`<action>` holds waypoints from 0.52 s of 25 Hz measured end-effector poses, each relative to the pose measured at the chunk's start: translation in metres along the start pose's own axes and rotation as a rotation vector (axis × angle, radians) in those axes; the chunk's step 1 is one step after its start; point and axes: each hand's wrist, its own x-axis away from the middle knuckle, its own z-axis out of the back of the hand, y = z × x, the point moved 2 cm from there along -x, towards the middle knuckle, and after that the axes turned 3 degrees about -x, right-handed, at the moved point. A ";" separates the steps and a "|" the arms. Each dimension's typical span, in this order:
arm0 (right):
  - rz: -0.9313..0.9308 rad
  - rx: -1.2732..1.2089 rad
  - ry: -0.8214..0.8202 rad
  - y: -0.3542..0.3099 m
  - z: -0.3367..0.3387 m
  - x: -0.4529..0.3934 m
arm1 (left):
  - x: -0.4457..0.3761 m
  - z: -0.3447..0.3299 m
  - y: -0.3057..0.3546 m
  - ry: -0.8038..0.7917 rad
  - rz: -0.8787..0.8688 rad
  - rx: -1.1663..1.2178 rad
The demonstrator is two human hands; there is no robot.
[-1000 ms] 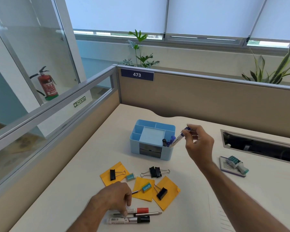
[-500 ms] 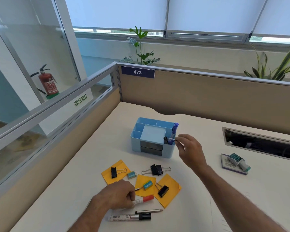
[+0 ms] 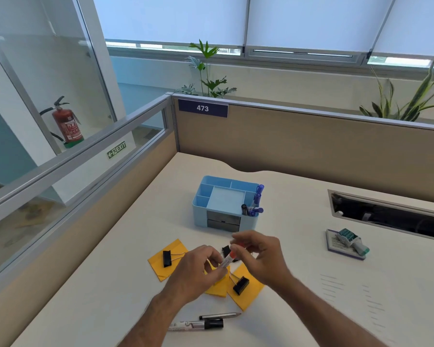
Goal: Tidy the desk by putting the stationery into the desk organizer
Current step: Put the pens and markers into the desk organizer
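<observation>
Stationery lies scattered on the pale desk [image 3: 115,284] in front of the blue desk organizer [image 3: 224,205], which stands near the middle of the desktop with several purple-capped markers [image 3: 257,199] and a black-capped one leaning in its right front compartment. Both hands meet above the yellow sticky notes [image 3: 246,291]. The left hand [image 3: 198,271] pinches the white barrel of a red-capped marker [image 3: 228,259] between curled fingers and thumb, and the right hand [image 3: 261,256] closes its thumb and fingertips around the red cap end; the marker is tilted, cap uppermost, clear of the desk. The right hand is blurred, so how firmly it grips cannot be told.

Under and around the hands, a black binder clip [image 3: 167,257] sits on the left yellow note, another clip [image 3: 241,285] rests on the right note, and a third is partly hidden behind the fingers. Nearer the desk edge lie a black-capped marker [image 3: 198,325] and, just beyond it, a slim grey pen [image 3: 219,316], both flat and roughly parallel. Well apart to the right, a teal-and-white stamp [image 3: 352,242] rests on a purple-edged pad [image 3: 336,249].
</observation>
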 end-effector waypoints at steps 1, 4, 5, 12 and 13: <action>-0.010 -0.015 0.015 0.000 -0.001 0.002 | 0.000 -0.002 0.002 0.017 -0.009 -0.007; -0.099 -0.060 0.090 0.000 0.004 0.005 | 0.003 -0.006 0.005 0.042 0.014 0.033; -0.097 -0.052 0.119 -0.001 0.009 0.003 | 0.004 -0.007 0.004 0.026 0.044 0.037; 0.074 0.274 0.345 -0.002 0.070 -0.046 | 0.024 -0.004 -0.012 -0.694 0.187 -0.428; 0.074 0.302 0.366 0.001 0.075 -0.054 | 0.026 -0.004 -0.013 -0.742 0.179 -0.470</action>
